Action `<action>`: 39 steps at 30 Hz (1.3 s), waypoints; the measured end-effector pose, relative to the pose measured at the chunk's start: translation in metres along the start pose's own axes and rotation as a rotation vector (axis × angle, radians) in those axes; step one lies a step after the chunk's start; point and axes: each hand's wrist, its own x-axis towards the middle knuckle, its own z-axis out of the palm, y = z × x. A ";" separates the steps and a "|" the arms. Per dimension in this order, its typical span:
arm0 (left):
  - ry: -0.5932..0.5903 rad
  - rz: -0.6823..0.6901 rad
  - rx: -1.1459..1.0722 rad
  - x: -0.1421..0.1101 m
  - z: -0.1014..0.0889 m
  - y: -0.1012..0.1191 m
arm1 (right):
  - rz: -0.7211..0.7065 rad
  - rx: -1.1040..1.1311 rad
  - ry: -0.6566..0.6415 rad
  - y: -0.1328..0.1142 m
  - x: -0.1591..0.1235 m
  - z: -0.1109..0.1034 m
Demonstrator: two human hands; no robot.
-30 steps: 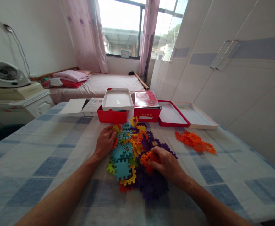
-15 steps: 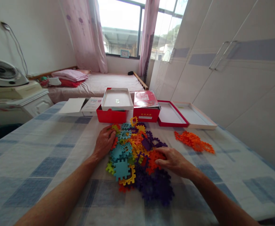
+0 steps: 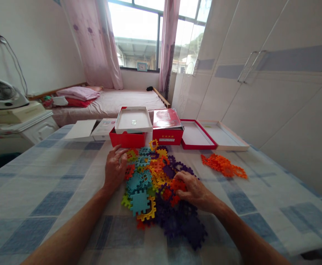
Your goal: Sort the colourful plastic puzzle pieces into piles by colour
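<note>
the left hand (image 3: 115, 168), fingers loosely spread, is at the left edge of a heap of bright plastic pieces with bumpy edges (image 3: 161, 178) on the cloth-covered desk (image 3: 122, 235). the right hand (image 3: 191, 188) pinches a bumpy orange plastic piece (image 3: 175, 185) at the heap's right. wide blue-and-white checked cloth (image 3: 67, 176) reaches from the heap to the desk's side edges.

From here I can't read a word for certain: one red box (image 3: 158, 136) bears small yellow characters (image 3: 167, 136) above a white label (image 3: 166, 140), all too blurred.
</note>
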 end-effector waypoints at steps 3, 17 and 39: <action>0.085 0.084 -0.023 0.001 -0.014 0.023 | -0.030 -0.002 0.028 0.001 -0.001 0.001; -0.736 1.292 -0.054 -0.124 0.001 0.159 | 0.102 0.349 0.393 0.023 0.004 -0.022; -0.637 1.127 -0.145 -0.093 -0.019 0.109 | -0.025 -0.345 0.019 -0.012 -0.002 0.008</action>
